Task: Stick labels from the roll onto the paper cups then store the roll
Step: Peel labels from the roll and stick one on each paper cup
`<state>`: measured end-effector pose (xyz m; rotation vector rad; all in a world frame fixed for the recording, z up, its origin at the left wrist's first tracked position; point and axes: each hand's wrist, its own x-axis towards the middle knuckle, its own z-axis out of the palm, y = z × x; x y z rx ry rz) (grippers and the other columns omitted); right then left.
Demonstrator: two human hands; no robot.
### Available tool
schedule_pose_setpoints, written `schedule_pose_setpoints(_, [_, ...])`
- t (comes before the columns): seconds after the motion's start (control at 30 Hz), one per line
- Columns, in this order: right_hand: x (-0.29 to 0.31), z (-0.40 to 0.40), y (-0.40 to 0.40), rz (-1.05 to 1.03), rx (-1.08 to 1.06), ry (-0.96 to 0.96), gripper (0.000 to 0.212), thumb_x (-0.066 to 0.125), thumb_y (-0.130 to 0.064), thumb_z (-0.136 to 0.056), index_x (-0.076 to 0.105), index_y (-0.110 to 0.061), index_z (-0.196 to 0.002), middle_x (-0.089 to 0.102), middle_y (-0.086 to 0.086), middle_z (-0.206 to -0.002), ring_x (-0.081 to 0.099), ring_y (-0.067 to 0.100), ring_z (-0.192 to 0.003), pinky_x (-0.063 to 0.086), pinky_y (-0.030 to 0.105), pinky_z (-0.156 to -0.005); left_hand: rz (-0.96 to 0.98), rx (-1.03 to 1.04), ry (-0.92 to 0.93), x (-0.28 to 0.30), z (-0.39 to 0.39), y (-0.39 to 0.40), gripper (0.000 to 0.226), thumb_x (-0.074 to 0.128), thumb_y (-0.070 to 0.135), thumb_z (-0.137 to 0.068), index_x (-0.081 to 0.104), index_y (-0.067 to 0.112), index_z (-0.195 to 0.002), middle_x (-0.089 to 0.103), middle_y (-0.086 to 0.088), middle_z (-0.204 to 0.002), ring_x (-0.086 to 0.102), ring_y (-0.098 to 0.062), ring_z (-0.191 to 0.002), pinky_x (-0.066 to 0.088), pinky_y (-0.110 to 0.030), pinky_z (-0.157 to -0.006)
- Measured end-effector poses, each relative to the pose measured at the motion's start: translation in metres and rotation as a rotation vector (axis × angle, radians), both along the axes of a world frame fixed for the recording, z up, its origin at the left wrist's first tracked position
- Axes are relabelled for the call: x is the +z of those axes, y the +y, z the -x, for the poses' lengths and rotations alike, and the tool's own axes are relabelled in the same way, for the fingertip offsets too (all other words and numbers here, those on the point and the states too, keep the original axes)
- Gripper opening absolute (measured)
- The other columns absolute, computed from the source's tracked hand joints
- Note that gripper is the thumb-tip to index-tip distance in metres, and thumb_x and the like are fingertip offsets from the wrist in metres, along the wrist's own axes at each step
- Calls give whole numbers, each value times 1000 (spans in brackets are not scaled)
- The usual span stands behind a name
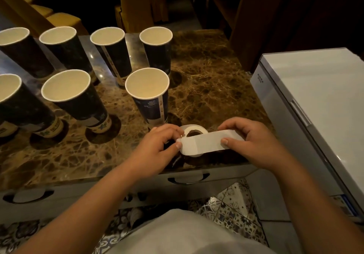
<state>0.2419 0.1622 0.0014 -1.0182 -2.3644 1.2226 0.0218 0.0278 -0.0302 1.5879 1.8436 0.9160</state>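
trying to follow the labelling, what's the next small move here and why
Probably peel a label free from the strip, stretched between the left hand and right hand above the roll; the nearest cup stands just behind.

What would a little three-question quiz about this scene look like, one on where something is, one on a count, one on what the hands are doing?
1. Where is the white roll of labels?
A. On the white chest freezer
B. At the near edge of the brown marble counter, between the hands
C. Inside a cup

2. How many dark blue paper cups with white insides are in view?
A. Four
B. Seven
C. Ten

3. What is happening with the white strip of labels?
A. It lies on the floor
B. It is stuck on a cup
C. It is stretched between both hands

Answers: B, the roll sits on the brown marble counter; B, four cups behind and three in front, the nearest cup included; C, the left hand and the right hand each pinch an end.
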Motion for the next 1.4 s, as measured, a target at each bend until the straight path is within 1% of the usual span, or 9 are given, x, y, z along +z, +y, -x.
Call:
schedule_pose_setpoints(0.13, [-3,5,1,-7,-165,45,29,72,-21,-84,62,-35,-108,62,-15,-108,59,5,-97,48,18,-72,-27,-73,100,2,0,3,13,63,22,-91,63,34,-94,62,16,-115,54,-8,-109,41,-26,-95])
schedule_pose_setpoints(0.27, [-13,14,-7,-423,-360,-85,52,76,-25,-79,56,-23,-126,48,-1,-136,43,21,-126,41,38,-100,-23,-41,12,3,0,6,11,63,22,-91,71,21,-98,66,14,-106,58,-5,-104,47,-30,-96])
schedule_pose_setpoints(0.33, [-18,16,-18,-692,-332,-47,48,76,-26,-78,60,-19,-122,50,6,-129,40,24,-121,41,45,-99,-4,-38,-34,5,-1,10,11,62,23,-92,71,21,-98,67,13,-101,60,-4,-97,52,-34,-89])
schedule_pose_setpoints(0.4, [-21,20,-29,-822,-244,46,32,72,-25,-81,65,-16,-111,56,6,-109,45,21,-104,43,37,-86,-5,-26,-56,7,-3,13,11,61,23,-93,71,22,-97,69,11,-95,63,-5,-90,54,-38,-83])
schedule_pose_setpoints(0.5, [-29,28,-44,-746,-39,118,18,66,-26,-87,67,-13,-99,65,1,-92,55,17,-88,46,31,-74,1,-17,-111,10,-8,16,11,62,22,-93,72,22,-95,72,7,-90,66,-12,-83,55,-43,-79])
schedule_pose_setpoints(0.63, [-37,35,-50,-612,-58,130,17,64,-30,-87,67,-16,-97,68,-4,-88,59,13,-83,50,29,-68,16,-42,-137,14,-13,16,11,62,25,-93,73,26,-94,72,5,-87,66,-15,-80,55,-45,-76])
schedule_pose_setpoints(0.87, [-37,35,-43,-582,-53,120,13,66,-30,-89,72,-19,-91,72,-7,-82,63,8,-75,51,28,-63,32,-80,-86,17,-15,17,16,59,21,-95,74,26,-98,72,11,-89,64,-5,-82,53,-22,-74])
schedule_pose_setpoints(1.13, [-39,34,-42,-562,-30,113,13,67,-31,-86,75,-20,-86,72,-7,-74,63,7,-67,52,31,-55,-14,-117,73,14,-16,16,15,60,22,-94,74,24,-101,70,12,-90,63,-4,-84,52,-27,-74])
schedule_pose_setpoints(1.4, [-39,33,-40,-584,-36,104,16,62,-31,-86,73,-21,-81,69,-8,-70,61,10,-63,51,35,-52,-59,-119,96,12,-19,16,14,62,16,-93,73,20,-101,68,13,-87,60,-2,-83,45,-11,-70])
